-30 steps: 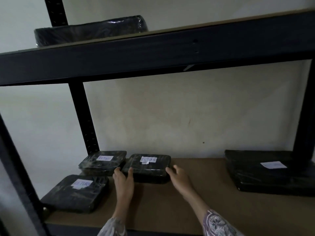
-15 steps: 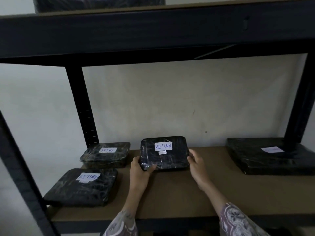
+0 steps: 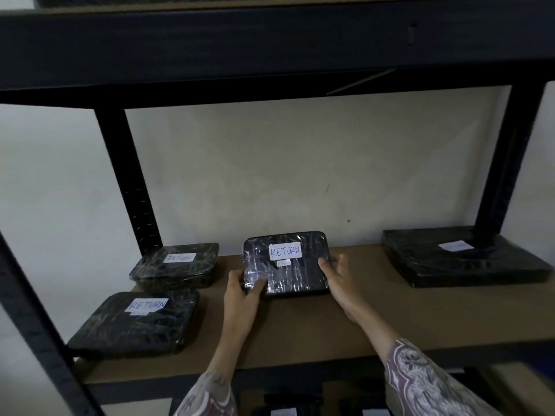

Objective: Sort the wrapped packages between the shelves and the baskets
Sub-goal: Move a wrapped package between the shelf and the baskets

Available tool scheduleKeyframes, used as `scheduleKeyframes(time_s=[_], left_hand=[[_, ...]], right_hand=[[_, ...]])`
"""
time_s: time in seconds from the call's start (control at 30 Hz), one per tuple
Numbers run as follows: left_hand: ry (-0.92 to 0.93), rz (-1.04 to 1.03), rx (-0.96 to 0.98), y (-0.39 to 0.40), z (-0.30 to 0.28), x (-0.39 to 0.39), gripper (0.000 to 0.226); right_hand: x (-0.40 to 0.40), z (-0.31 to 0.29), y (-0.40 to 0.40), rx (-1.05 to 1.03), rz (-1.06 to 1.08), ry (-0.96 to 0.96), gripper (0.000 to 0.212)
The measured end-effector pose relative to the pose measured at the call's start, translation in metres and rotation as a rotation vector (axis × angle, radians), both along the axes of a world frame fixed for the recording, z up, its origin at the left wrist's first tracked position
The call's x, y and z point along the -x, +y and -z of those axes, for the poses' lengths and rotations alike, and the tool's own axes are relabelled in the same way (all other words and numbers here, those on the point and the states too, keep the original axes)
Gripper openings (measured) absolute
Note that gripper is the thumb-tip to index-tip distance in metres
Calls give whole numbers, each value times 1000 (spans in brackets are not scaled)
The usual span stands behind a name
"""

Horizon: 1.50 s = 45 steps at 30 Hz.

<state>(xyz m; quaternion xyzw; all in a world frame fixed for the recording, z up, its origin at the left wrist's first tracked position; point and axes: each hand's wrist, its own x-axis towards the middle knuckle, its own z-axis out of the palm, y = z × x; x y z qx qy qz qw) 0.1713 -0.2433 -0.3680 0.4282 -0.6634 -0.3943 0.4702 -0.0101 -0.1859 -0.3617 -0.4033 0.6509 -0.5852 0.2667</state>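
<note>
A black wrapped package [image 3: 292,270] with a white label reading RETURN is tilted up above the brown shelf board [image 3: 390,313], its label facing me. My left hand [image 3: 241,291] grips its lower left corner and my right hand [image 3: 336,276] holds its right edge. Two more black packages with RETURN labels lie flat on the left: one at the back [image 3: 177,265], one at the front [image 3: 135,322]. A larger black package [image 3: 456,256] with a white label lies at the right end of the shelf.
Black metal uprights stand at the back left [image 3: 126,181], back right [image 3: 507,163] and front left [image 3: 36,319]. A dark beam of the upper shelf [image 3: 270,46] runs overhead. Below the shelf, dark packages with white labels [image 3: 283,411] show partly.
Both hands took hold of the middle package, which lay flat beside the back-left one, lifted it, tilted its label towards me and brought it nearer and to the right.
</note>
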Motion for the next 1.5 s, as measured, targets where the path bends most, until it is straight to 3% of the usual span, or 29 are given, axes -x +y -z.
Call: scheduleKeyframes(time_s=[0.2,0.37,0.43,0.5,0.63,0.73,0.93,1.13,1.5], left_hand=[[25,98,72,47,-5,1,23],[-79,175,246,127,-6,14,39],[-121,208,276,161,-3,28,39],[-149,246,275,194,2,48,35],[-154,331,217,257,14,102,46],[-167,386,176,305,27,151,53],[-203,532,160,389,55,261,46],[-282,644,166,425,74,379,40],[-374,683,61,395,95,596,45]], right_hand=[[18,0,71,79,132,-140,47],[52,3,171,185,249,-241,23],[74,9,213,188,293,-327,25],[97,17,259,163,345,-351,38],[140,25,349,179,461,-401,16],[179,30,414,212,564,-395,16],[274,42,523,129,737,-357,20],[376,49,558,59,823,-393,23],[586,70,515,-51,867,-470,33]])
